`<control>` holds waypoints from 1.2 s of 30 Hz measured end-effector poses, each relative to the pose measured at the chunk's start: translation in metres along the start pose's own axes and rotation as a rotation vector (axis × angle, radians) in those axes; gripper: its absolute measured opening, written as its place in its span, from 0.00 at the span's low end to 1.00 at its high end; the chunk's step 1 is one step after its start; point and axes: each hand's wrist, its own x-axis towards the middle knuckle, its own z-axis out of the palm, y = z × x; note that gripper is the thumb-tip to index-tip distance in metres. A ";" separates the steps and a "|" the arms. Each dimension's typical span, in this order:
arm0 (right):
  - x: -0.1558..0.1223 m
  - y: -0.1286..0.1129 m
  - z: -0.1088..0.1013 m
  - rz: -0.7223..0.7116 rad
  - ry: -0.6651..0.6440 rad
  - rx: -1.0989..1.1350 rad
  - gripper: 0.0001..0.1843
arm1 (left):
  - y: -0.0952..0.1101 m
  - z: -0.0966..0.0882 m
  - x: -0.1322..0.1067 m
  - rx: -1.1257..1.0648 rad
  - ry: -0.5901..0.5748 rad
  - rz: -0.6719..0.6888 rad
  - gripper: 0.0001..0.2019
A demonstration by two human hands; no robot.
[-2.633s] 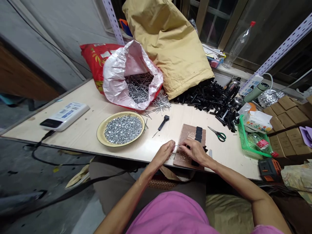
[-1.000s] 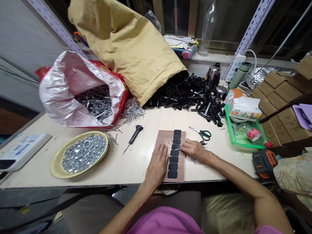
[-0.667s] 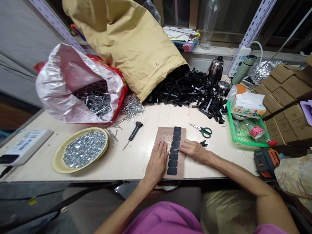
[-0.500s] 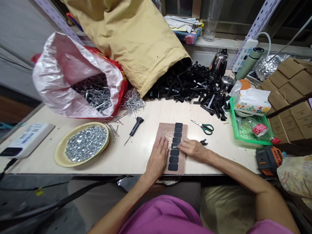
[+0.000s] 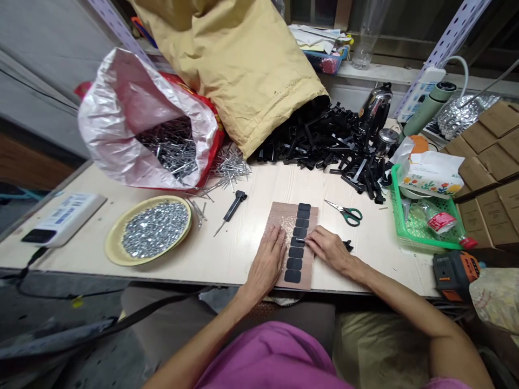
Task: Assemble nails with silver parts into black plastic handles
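Note:
A brown sheet (image 5: 279, 213) lies near the table's front edge, bearing a column of several black rounded pads (image 5: 294, 263). My left hand (image 5: 268, 254) rests flat on the sheet's left side, fingers stretched out together and holding nothing. From the right, my right hand (image 5: 327, 247) pinches a small thin metal piece (image 5: 300, 240) over one of the middle pads; its exact kind is too small to make out. Scissors with green handles (image 5: 349, 215) lie just beyond my right hand. A small black part (image 5: 347, 246) sits beside the wrist, partly covered.
Left of the sheet are a black tool with a thin metal tip (image 5: 232, 208) and a yellow bowl (image 5: 115, 253) of shiny metal bits. Behind stand a white-and-red sack (image 5: 97, 124) of metal pins and a tan sack (image 5: 259, 81) spilling black parts. A green basket (image 5: 399, 224) is right.
My right hand has shifted slightly, and the metal piece in its fingers now shows more plainly over the pad. My left hand stays flat on the sheet. The whole view has shifted somewhat.

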 end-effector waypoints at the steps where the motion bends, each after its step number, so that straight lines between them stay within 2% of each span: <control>1: 0.001 -0.003 -0.002 0.029 0.020 0.062 0.13 | 0.001 -0.004 0.000 -0.049 0.026 -0.030 0.19; 5: 0.010 -0.021 -0.009 0.153 0.130 0.310 0.11 | 0.013 -0.022 0.007 -0.284 0.146 -0.239 0.17; 6: 0.013 -0.027 -0.010 0.206 0.161 0.379 0.11 | 0.017 -0.026 0.010 -0.366 0.134 -0.294 0.17; 10: 0.025 -0.049 -0.015 0.449 0.259 0.692 0.09 | 0.041 -0.036 0.025 -0.758 -0.031 -0.465 0.20; 13: 0.036 -0.065 -0.016 0.501 0.349 0.787 0.09 | 0.056 -0.040 0.034 -0.944 -0.017 -0.540 0.22; 17: 0.049 -0.078 -0.011 0.416 0.453 0.634 0.09 | 0.062 -0.048 0.043 -1.061 0.125 -0.615 0.21; 20: 0.052 -0.066 -0.010 0.355 0.436 0.485 0.10 | 0.057 -0.057 0.045 -1.106 0.137 -0.654 0.20; 22: 0.048 -0.042 -0.015 0.321 0.418 0.245 0.12 | 0.051 -0.064 0.043 -1.132 0.140 -0.678 0.19; 24: 0.038 -0.009 -0.023 0.327 0.373 -0.125 0.13 | 0.045 -0.069 0.040 -1.159 0.161 -0.700 0.18; 26: 0.024 0.025 -0.030 0.439 0.261 -0.481 0.14 | 0.040 -0.072 0.038 -1.212 0.167 -0.746 0.20; 28: 0.010 0.050 -0.035 0.498 0.139 -0.677 0.15 | 0.036 -0.074 0.038 -1.301 0.152 -0.814 0.22; 31: -0.006 0.065 -0.038 0.507 0.033 -0.739 0.18 | 0.032 -0.076 0.041 -1.409 0.115 -0.877 0.23; 36: -0.013 0.060 -0.045 0.470 -0.112 -0.736 0.22 | 0.023 -0.076 0.042 -1.335 0.079 -0.865 0.20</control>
